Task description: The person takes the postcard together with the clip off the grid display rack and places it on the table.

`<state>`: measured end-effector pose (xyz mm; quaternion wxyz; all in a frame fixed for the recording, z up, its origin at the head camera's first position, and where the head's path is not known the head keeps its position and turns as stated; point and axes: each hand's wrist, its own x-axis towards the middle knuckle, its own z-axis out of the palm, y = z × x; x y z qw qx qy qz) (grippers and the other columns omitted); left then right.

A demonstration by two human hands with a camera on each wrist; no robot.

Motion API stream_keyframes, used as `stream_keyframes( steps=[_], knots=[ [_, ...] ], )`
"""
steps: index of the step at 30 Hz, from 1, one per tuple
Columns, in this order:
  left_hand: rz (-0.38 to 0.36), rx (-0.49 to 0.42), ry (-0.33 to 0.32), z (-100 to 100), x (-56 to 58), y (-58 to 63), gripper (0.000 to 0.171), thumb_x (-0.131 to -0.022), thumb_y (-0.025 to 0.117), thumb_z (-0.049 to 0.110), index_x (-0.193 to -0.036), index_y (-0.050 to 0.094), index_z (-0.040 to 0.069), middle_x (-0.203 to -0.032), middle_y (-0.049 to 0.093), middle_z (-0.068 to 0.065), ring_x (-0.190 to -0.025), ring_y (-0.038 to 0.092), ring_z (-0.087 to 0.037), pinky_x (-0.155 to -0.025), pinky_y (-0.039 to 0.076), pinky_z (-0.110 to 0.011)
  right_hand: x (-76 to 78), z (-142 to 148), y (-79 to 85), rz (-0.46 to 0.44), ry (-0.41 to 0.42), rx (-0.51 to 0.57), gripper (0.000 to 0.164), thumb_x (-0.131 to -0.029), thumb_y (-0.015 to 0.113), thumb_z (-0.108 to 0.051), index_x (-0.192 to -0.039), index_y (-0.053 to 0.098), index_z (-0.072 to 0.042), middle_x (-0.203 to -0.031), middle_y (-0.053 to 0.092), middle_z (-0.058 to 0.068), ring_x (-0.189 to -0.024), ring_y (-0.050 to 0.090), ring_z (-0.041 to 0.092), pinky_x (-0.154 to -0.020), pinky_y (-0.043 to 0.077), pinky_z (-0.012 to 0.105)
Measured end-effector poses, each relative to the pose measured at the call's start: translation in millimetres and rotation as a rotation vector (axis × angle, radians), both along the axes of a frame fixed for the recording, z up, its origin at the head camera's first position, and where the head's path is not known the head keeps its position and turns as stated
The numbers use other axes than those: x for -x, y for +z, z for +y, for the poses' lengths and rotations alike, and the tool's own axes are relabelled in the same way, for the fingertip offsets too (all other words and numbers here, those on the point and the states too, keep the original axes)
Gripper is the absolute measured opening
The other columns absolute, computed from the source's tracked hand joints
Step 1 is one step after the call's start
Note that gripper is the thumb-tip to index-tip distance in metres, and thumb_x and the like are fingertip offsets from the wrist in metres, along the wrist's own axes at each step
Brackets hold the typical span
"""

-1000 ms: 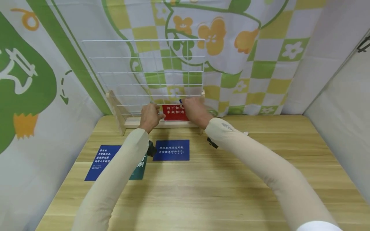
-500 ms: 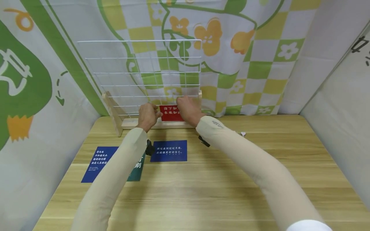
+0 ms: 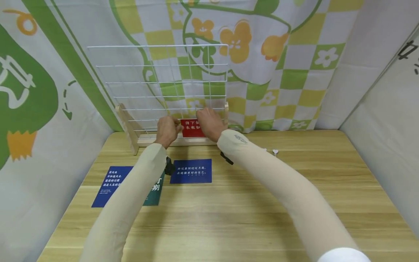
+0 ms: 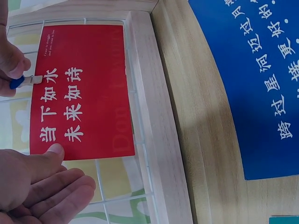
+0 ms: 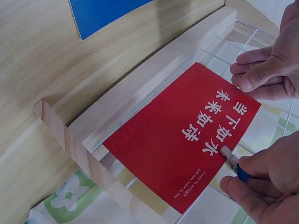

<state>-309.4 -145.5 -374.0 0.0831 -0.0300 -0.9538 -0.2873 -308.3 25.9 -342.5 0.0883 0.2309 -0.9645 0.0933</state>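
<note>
A red card (image 3: 190,128) with white Chinese characters stands against the lower part of a white wire grid (image 3: 176,82), seen close in both wrist views. My right hand (image 3: 211,123) pinches a small metal clip with a blue handle (image 5: 232,161) between thumb and fingers. The clip's metal end overlaps the card's upper edge. At the card's left edge, my left hand (image 3: 167,130) touches it with the thumb (image 4: 55,150); its other fingers lie loosely beyond the edge, and whether any is behind the card I cannot tell.
A wooden base (image 3: 131,134) supports the grid. On the table (image 3: 229,218) lie a blue card (image 3: 191,171), another blue card (image 3: 106,185) and a green card (image 3: 155,191) partly under my left sleeve. Small white heart-shaped pieces (image 3: 275,151) lie right of the base.
My right hand has shifted left along the card's upper edge and covers more of its characters in the head view. The left hand has stayed by the left edge. The head view moved slightly.
</note>
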Motion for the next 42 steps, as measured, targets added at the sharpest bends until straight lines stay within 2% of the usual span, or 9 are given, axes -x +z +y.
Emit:
stream_keyframes(
  steps=[5,10,19,27,33,42],
  knots=[
    [0.012,0.03,-0.012,0.1,2.0,-0.6,0.021,-0.092,0.069,0.014,-0.101,0.075,-0.004,-0.103,0.074,-0.021,-0.099,0.068,-0.037,-0.088,0.053,-0.046,2.5,-0.3,0.6,-0.006,0.001,0.018,0.013,-0.097,0.056,-0.001,-0.093,0.069,-0.001,-0.079,0.068,0.008,-0.065,0.064,0.015,-0.056,0.053,0.019],
    [0.019,0.021,-0.022,1.5,4.5,-1.9,0.021,-0.093,0.068,0.015,-0.1,0.075,-0.004,-0.101,0.074,-0.02,-0.096,0.069,-0.036,-0.085,0.055,-0.045,3.6,2.3,1.6,-0.009,-0.001,0.026,0.014,-0.097,0.056,-0.001,-0.101,0.07,-0.001,-0.084,0.07,0.01,-0.069,0.065,0.015,-0.058,0.054,0.018],
    [0.056,0.079,-0.041,-1.3,5.7,0.8,0.018,-0.094,0.065,0.013,-0.098,0.076,-0.002,-0.097,0.075,-0.018,-0.093,0.07,-0.035,-0.082,0.055,-0.045,6.6,5.8,3.5,0.042,0.042,0.034,0.019,-0.096,0.052,0.005,-0.097,0.071,0.001,-0.084,0.071,0.012,-0.072,0.068,0.02,-0.061,0.055,0.021],
    [0.01,0.06,-0.035,-1.1,2.1,-0.8,0.02,-0.096,0.064,0.014,-0.103,0.075,-0.001,-0.101,0.075,-0.018,-0.09,0.071,-0.033,-0.076,0.057,-0.042,3.7,8.8,1.0,0.022,0.054,0.075,0.021,-0.097,0.05,0.004,-0.096,0.071,0.001,-0.082,0.071,0.011,-0.07,0.067,0.019,-0.059,0.054,0.02],
    [0.04,0.101,-0.047,-3.4,0.7,-0.6,0.019,-0.096,0.063,0.012,-0.093,0.075,-0.002,-0.093,0.075,-0.018,-0.085,0.069,-0.033,-0.074,0.054,-0.043,2.9,5.8,1.0,0.041,0.064,0.054,0.021,-0.098,0.05,0.003,-0.095,0.071,0.0,-0.082,0.071,0.011,-0.071,0.068,0.02,-0.061,0.056,0.023],
    [0.045,0.099,-0.067,-2.9,-0.4,-0.4,0.018,-0.095,0.064,0.011,-0.091,0.075,-0.003,-0.092,0.075,-0.019,-0.085,0.069,-0.034,-0.073,0.055,-0.043,0.1,6.7,-0.5,0.049,0.067,0.054,0.021,-0.097,0.051,0.004,-0.096,0.072,0.001,-0.08,0.071,0.011,-0.066,0.065,0.018,-0.057,0.054,0.02]
  ],
)
